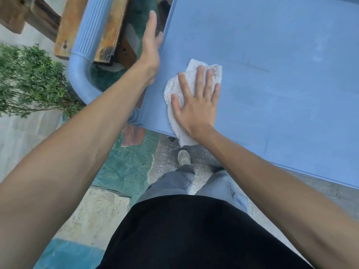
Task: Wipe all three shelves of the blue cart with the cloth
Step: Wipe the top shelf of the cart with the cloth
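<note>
The blue cart's top shelf [272,74] fills the upper right of the head view. A white terry cloth [175,88] lies on the shelf's near left corner, one end hanging over the front edge. My right hand [196,105] presses flat on the cloth with straight, spread fingers. My left hand [151,45] rests against the shelf's left edge, fingers straight, thumb on the rim. The two lower shelves are hidden under the top one.
The cart's ribbed blue handle [89,35] curves round at the left. Wooden planks [110,30] lie beneath it. A green shrub [29,80] stands at far left. My foot [184,158] and legs stand on patchy teal and stone ground by the cart's front edge.
</note>
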